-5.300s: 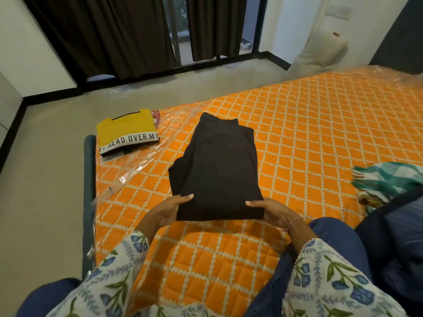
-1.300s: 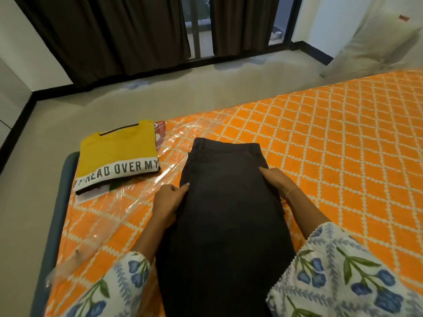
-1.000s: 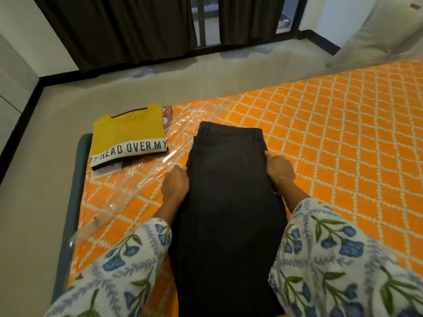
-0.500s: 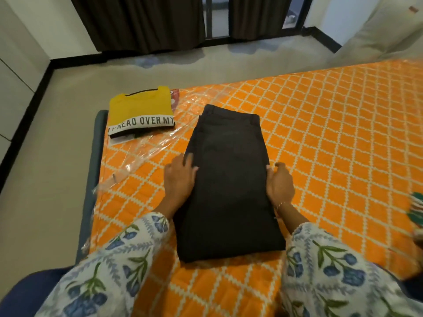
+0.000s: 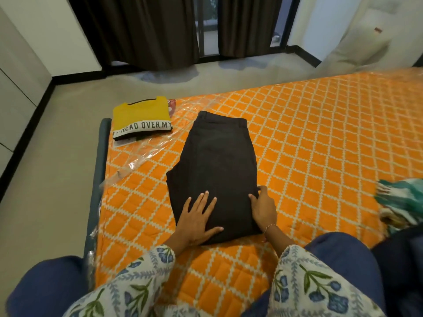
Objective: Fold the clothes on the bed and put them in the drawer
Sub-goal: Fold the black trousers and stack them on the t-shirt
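1. Head view was taken from above the bed (image 5: 320, 138), whose orange quilted cover was seen spread beneath both hands.
2. Far to the left of the left hand, grey floor (image 5: 57, 156) and a pale wardrobe front (image 5: 13, 92) were shown, with dark curtains (image 5: 142, 30) hung well beyond.
3. Beyond and to the left of the left hand, a folded yellow shirt (image 5: 140, 112) with a white lettered band was laid at the bed's corner, well apart from the hands.
4. Between that shirt and the left hand, a crumpled sheet of clear plastic (image 5: 146, 154) was spread over the cover.
5. The left hand (image 5: 195, 219) was laid flat on the near left part of the folded black trousers (image 5: 217, 156), its fingers straight and spread apart, nothing being gripped.
6. The trousers were laid on the cover directly before the person, their waistband turned away and their near folded edge kept under both hands.
7. The right hand (image 5: 263, 208) was placed at the near right edge of the trousers, with its fingers loosely bent against the cloth; whether the edge was pinched could not be told.
8. A thin bracelet (image 5: 269, 227) was worn at the right wrist, and floral sleeves (image 5: 315, 284) were seen nearer still.
9. Well to the right of the right hand, a green and white cloth (image 5: 402, 202) was left crumpled at the frame's edge.
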Demonstrator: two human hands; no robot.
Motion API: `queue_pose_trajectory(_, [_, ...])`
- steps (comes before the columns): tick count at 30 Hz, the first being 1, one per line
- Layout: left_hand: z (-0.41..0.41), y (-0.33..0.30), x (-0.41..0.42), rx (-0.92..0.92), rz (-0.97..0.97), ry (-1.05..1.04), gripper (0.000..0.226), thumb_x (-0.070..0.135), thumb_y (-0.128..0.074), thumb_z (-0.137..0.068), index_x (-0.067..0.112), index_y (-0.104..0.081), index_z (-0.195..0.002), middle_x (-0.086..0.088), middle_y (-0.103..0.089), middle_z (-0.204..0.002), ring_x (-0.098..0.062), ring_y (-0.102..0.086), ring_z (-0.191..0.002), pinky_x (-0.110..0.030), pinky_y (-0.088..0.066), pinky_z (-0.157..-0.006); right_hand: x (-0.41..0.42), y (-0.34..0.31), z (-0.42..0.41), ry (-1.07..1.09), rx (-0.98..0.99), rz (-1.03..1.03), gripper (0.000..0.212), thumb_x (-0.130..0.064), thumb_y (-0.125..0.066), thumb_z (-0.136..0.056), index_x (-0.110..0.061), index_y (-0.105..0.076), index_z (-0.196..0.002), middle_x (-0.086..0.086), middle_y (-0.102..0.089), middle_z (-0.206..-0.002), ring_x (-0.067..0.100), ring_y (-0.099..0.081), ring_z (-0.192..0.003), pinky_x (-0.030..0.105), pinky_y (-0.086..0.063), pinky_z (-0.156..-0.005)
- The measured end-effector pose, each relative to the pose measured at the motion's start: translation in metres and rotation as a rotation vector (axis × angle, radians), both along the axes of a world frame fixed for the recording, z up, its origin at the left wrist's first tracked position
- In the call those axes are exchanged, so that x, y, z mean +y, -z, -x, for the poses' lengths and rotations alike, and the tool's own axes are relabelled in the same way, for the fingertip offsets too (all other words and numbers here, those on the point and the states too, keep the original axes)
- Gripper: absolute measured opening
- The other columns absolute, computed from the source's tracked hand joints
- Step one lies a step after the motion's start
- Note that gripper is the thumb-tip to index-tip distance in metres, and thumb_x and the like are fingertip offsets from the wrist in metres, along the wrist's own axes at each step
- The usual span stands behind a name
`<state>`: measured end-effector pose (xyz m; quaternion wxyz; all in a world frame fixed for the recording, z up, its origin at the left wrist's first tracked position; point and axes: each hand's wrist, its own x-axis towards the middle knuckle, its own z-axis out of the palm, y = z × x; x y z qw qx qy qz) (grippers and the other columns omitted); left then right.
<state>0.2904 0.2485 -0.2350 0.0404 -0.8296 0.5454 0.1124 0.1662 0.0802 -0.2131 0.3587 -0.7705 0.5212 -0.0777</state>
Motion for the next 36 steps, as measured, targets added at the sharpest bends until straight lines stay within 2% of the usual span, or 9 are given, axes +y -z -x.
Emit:
queue_pose_trajectory(3, [-0.001, 0.002, 0.012, -0.004, -0.027, 0.074, 0.104, 0.086, -0.001, -0.074, 0.016, -0.008, -0.151, -0.013, -0.011, -0.157, -0.028, -0.017, -0.145, -0.046, -0.003, -0.118, 0.009, 0.001, 0.011, -0.142, 0.207, 0.246, 0.041, -0.028, -0.049, -0.097, -0.011, -0.039, -0.134, 0.016, -0.061, -0.114, 0.035, -0.06, -0.1, 0.039, -0.047, -0.073])
queue_pose_trajectory(10, [0.009, 0.007, 0.026, -0.135, -0.125, 0.207, 0.081, 0.066, -0.039, -0.074, 0.007, -0.061, -0.125, -0.022, -0.061, -0.124, -0.031, -0.06, -0.115, -0.046, -0.047, -0.096, 0.04, 0.021, 0.033, -0.929, 0.455, 0.533, 0.104, -0.083, -0.006, -0.077, -0.009, -0.026, -0.149, 0.014, -0.014, -0.155, 0.025, -0.016, -0.144, 0.046, -0.015, -0.116])
queue_pose_trajectory(13, [0.016, 0.006, 0.031, -0.184, -0.087, 0.163, 0.053, 0.028, -0.033, -0.077, 0.004, -0.073, -0.103, -0.022, -0.07, -0.101, -0.029, -0.071, -0.09, -0.036, -0.057, -0.07, 0.045, 0.019, 0.042, -0.929, 0.54, 0.539, 0.068, -0.058, -0.056, -0.07, -0.012, -0.067, -0.119, 0.012, -0.066, -0.121, 0.023, -0.064, -0.111, 0.041, -0.053, -0.086])
queue_pose_trajectory(16, [0.014, -0.025, 0.029, -0.247, -0.088, 0.136, 0.047, 0.01, -0.033, -0.083, 0.002, -0.07, -0.109, -0.021, -0.067, -0.111, -0.028, -0.07, -0.091, -0.03, -0.055, -0.067, 0.036, 0.005, 0.039, -0.862, 0.411, 0.623, 0.045, -0.017, -0.062, -0.073, -0.01, -0.067, -0.117, 0.013, -0.066, -0.118, 0.026, -0.066, -0.105, 0.034, -0.056, -0.079])
queue_pose_trajectory(19, [-0.01, -0.058, 0.013, 0.009, -0.199, 0.092, 0.033, 0.01, -0.042, -0.091, 0.004, -0.061, -0.118, -0.019, -0.062, -0.116, -0.037, -0.06, -0.103, -0.038, -0.047, -0.077, 0.027, -0.025, 0.029, -0.79, 0.441, 0.417, 0.036, -0.014, -0.046, -0.094, -0.015, -0.058, -0.128, 0.011, -0.06, -0.125, 0.031, -0.057, -0.113, 0.033, -0.047, -0.085])
queue_pose_trajectory(23, [-0.04, -0.117, 0.005, 0.783, -0.2, -0.204, 0.021, 0.005, -0.06, -0.082, 0.011, -0.06, -0.062, 0.001, -0.058, -0.058, -0.013, -0.056, -0.055, -0.02, -0.038, -0.049, -0.002, -0.076, 0.016, -0.817, 0.455, -0.114, 0.008, -0.001, -0.055, -0.078, -0.003, -0.063, -0.076, 0.01, -0.059, -0.08, 0.027, -0.054, -0.079, 0.03, -0.037, -0.063])
queue_pose_trajectory(26, [-0.067, -0.134, 0.02, 1.331, -0.083, -0.323, 0.03, 0.018, -0.069, -0.074, 0.015, -0.063, -0.104, -0.003, -0.069, -0.105, -0.014, -0.067, -0.093, -0.022, -0.051, -0.07, -0.02, -0.116, 0.011, -0.688, 0.397, -0.352, 0.012, 0.006, -0.056, -0.077, 0.002, -0.053, -0.088, 0.004, -0.05, -0.08, 0.019, -0.045, -0.073, 0.026, -0.035, -0.061])
queue_pose_trajectory(29, [-0.082, -0.13, 0.026, 1.353, 0.1, -0.301, 0.054, 0.02, -0.073, -0.074, 0.019, -0.053, -0.125, 0.0, -0.062, -0.126, -0.018, -0.058, -0.117, -0.031, -0.049, -0.092, -0.046, -0.142, -0.006, -0.55, 0.228, -0.466, 0.026, 0.001, -0.062, -0.069, -0.004, -0.052, -0.093, 0.007, -0.058, -0.085, 0.022, -0.053, -0.078, 0.027, -0.042, -0.061])
queue_pose_trajectory(36, [-0.111, -0.12, -0.036, 1.24, 0.736, -0.658, 0.024, 0.002, -0.057, -0.09, 0.009, -0.062, -0.113, -0.001, -0.068, -0.104, -0.018, -0.065, -0.096, -0.035, -0.05, -0.09, -0.099, -0.128, -0.021, -0.16, -0.8, -1.023, 0.044, -0.04, -0.063, -0.076, -0.018, -0.064, -0.113, 0.006, -0.069, -0.114, 0.023, -0.068, -0.098, 0.033, -0.057, -0.075])
